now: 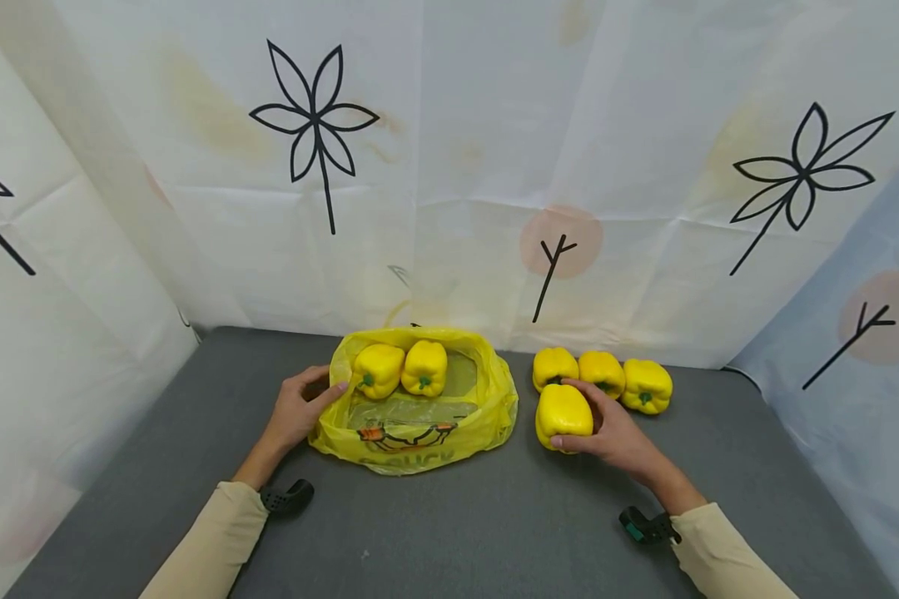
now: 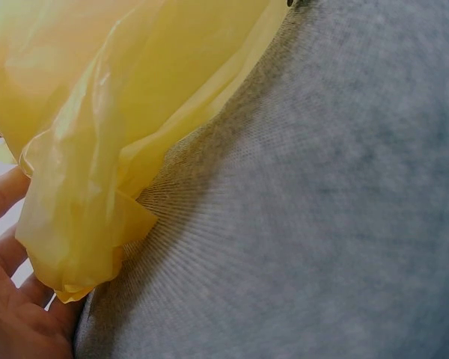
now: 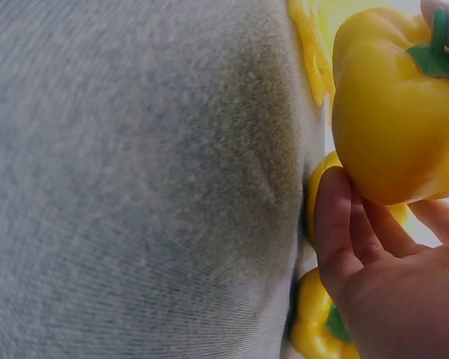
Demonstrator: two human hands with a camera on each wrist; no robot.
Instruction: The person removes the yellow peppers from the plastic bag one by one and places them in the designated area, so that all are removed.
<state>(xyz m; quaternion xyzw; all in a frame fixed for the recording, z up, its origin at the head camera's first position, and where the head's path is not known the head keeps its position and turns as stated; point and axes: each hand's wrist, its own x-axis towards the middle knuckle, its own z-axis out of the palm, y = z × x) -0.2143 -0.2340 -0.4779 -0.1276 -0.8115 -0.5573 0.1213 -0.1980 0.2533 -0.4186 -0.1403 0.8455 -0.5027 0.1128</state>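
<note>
A yellow plastic bag (image 1: 419, 449) sits wide-mouthed on the table, with two yellow bell peppers (image 1: 424, 368) inside against its far side. My left hand (image 1: 297, 409) holds the bag's left rim, the thumb over the edge. Close up in the left wrist view, the crumpled bag side (image 2: 82, 202) hides part of the fingers (image 2: 7, 194). To the right of the bag, my right hand (image 1: 607, 428) grips another yellow bell pepper (image 1: 562, 413) between thumb and fingers. Its green stem shows in the right wrist view, where the pepper (image 3: 396, 112) appears raised off the table.
Three more yellow bell peppers (image 1: 647, 386) stand in a row behind the right hand, near the table's back edge. The grey table (image 1: 449, 532) meets a pale patterned curtain (image 1: 449, 166) at the back and sides. Each wrist carries a dark strap (image 1: 288, 497).
</note>
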